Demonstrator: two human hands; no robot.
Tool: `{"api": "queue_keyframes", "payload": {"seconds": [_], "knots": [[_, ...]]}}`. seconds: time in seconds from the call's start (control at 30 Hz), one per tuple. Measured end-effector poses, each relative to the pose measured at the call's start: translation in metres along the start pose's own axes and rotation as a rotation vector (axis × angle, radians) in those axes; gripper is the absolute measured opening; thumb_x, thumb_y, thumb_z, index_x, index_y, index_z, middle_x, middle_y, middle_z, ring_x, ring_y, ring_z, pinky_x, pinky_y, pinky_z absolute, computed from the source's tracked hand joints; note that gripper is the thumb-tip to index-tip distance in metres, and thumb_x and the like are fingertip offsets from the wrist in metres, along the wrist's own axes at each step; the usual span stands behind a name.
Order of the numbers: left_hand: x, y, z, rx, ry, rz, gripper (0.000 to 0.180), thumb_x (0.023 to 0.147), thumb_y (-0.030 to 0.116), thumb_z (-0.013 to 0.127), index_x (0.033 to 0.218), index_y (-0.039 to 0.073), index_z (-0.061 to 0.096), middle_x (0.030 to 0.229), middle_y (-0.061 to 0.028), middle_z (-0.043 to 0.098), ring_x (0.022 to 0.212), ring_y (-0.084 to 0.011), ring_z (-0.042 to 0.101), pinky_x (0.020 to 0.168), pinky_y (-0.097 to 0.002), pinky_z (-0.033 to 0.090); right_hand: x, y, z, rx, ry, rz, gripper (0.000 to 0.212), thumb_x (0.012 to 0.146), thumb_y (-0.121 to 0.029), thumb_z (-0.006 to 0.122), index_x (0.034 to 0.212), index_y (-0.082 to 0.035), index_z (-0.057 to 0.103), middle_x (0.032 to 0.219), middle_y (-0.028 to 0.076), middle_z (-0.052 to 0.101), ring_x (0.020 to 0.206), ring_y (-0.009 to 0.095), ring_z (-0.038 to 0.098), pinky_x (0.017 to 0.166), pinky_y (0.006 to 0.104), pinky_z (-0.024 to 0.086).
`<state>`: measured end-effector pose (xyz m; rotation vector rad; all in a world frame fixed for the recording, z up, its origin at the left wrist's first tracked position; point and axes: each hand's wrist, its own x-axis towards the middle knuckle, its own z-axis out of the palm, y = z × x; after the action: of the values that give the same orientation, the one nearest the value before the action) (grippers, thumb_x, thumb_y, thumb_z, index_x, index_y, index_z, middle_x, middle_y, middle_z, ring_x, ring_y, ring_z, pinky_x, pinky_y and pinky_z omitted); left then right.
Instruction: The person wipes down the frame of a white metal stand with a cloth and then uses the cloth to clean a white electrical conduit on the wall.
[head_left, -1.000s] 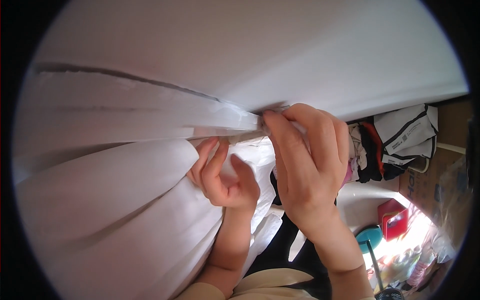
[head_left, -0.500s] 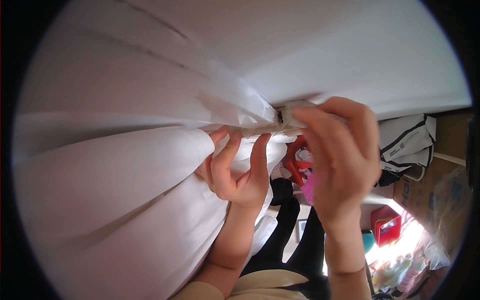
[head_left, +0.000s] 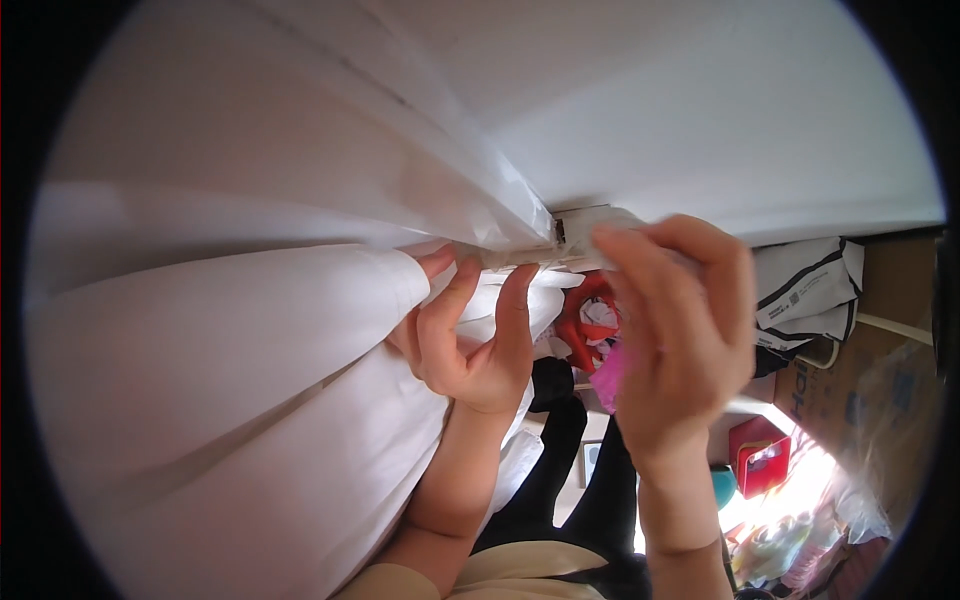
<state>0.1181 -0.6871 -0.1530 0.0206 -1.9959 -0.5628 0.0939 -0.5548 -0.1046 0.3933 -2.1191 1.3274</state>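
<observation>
My left hand (head_left: 470, 345) reaches up at the top of a white curtain (head_left: 220, 370). Its fingers curl at the curtain's upper edge, and the thumb presses the pale rail (head_left: 510, 262) under the white ceiling. Some fingertips are hidden behind the cloth. My right hand (head_left: 685, 330) is raised beside the rail's end, fingers bent and pressed together, slightly blurred. Right by those fingertips a whitish, translucent piece (head_left: 620, 216) runs from the rail's end; whether it is tape or plastic I cannot tell. A small dark opening (head_left: 560, 231) shows in the rail's end.
White ceiling (head_left: 680, 110) and wall meet just above my hands. Far below are a red container (head_left: 572, 325) with cloth in it, a pink thing (head_left: 606, 380), a red box (head_left: 758, 456), a white bag with black edging (head_left: 810, 290) and a cardboard carton (head_left: 850, 400).
My right hand's fingertips have shifted slightly down, showing more of the whitish piece at the rail's end. My left hand keeps its place on the curtain and rail. The whole view has moved slightly.
</observation>
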Motion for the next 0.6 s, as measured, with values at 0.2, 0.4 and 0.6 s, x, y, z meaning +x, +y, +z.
{"api": "queue_keyframes", "payload": {"seconds": [0.2,0.4,0.6], "knots": [[0.002,-0.002,0.001,0.034,0.012,0.003,0.041,0.06,0.012,0.088,0.093,0.006,0.064,0.097,-0.0088,0.064,0.089,-0.024,0.057,0.085,-0.034,0.035,0.012,-0.004,0.009,-0.244,-0.173,-0.125,0.027,0.062,-0.006,0.06,0.088,0.002,0.06,0.091,0.01,0.051,0.074,0.024,0.05,0.06,0.0339,0.043],[0.001,-0.006,-0.002,0.043,0.031,-0.005,0.041,0.059,0.015,0.088,0.091,0.007,0.064,0.093,-0.0079,0.066,0.088,-0.0231,0.057,0.084,-0.0333,0.036,0.023,-0.013,-0.015,-0.222,-0.236,-0.04,0.02,0.067,0.009,0.06,0.086,0.004,0.064,0.086,0.011,0.053,0.072,0.025,0.054,0.062,0.0347,0.045],[0.002,-0.004,0.003,-0.009,0.033,0.015,0.041,0.059,0.014,0.088,0.091,0.007,0.064,0.095,-0.0081,0.066,0.089,-0.0238,0.057,0.084,-0.0339,0.036,0.015,-0.004,0.005,-0.212,-0.171,-0.126,0.025,0.064,0.004,0.059,0.088,0.001,0.064,0.09,0.01,0.055,0.075,0.027,0.053,0.063,0.0353,0.043]]}}
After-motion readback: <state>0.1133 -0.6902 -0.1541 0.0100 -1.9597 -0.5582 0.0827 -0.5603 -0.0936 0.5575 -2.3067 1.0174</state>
